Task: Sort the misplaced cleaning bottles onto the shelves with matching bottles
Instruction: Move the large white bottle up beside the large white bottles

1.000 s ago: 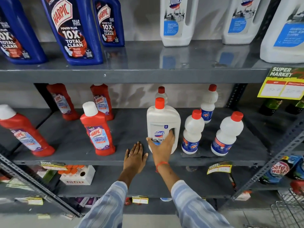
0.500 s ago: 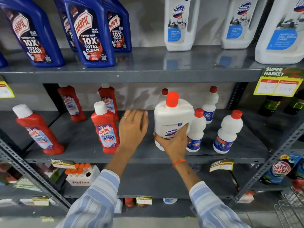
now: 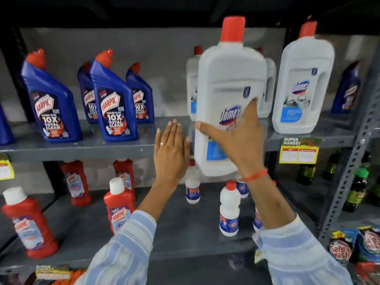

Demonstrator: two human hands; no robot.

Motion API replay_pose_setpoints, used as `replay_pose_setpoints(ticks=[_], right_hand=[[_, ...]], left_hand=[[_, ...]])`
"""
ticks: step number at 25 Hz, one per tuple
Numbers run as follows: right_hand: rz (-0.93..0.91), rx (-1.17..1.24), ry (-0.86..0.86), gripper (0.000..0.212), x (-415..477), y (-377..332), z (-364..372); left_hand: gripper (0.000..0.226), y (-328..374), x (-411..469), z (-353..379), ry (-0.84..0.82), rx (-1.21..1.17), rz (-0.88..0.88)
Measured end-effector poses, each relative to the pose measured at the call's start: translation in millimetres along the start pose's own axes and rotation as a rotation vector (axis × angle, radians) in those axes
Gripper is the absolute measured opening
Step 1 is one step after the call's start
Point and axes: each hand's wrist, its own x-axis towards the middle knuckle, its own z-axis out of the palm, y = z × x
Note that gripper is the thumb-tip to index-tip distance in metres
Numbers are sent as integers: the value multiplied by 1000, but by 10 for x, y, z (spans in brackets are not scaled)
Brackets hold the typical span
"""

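Observation:
My right hand (image 3: 238, 138) grips a large white Domex bottle (image 3: 228, 79) with a red cap, held upright in the air in front of the upper shelf (image 3: 86, 149). Its base hangs below that shelf's front edge. My left hand (image 3: 170, 153) is raised beside the bottle's left side, fingers straight and apart, holding nothing. Matching large white Domex bottles (image 3: 303, 85) stand on the upper shelf behind and to the right. Blue Harpic bottles (image 3: 114, 99) fill the left half of that shelf.
On the lower shelf (image 3: 185, 229) stand red Harpic bottles (image 3: 118, 206) at left and small white red-capped bottles (image 3: 229, 208) under my right arm. A yellow price tag (image 3: 299, 151) hangs from the upper shelf. A grey slotted upright (image 3: 349, 167) and dark green bottles (image 3: 356, 188) are at right.
My right hand has lifted the Domex bottle from the lower shelf up to the upper shelf's height. My left hand rose alongside it. The view tilted upward.

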Motion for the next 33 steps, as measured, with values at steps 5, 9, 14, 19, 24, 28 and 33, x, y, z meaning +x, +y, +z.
replay_pose_setpoints(ticks=[5, 9, 14, 19, 24, 28, 33], right_hand=[[-25, -81, 50, 114, 754, -89, 196], [66, -74, 9, 105, 959, 132, 497], [79, -89, 1, 105, 1064, 196, 655], [75, -89, 4, 114, 1071, 258, 700], [45, -94, 13, 105, 1033, 289, 716], [50, -98, 19, 104, 1007, 270, 711], [54, -123, 52, 96, 962, 267, 737]], left_hand=[[54, 29, -63, 44, -67, 117, -39], [64, 27, -63, 8, -101, 144, -25], [64, 5, -60, -7, -110, 136, -30], [63, 11, -54, 32, -80, 126, -41], [66, 25, -55, 33, -80, 136, -57], [65, 18, -61, 29, -85, 140, -57], [66, 28, -56, 57, -98, 131, -71]])
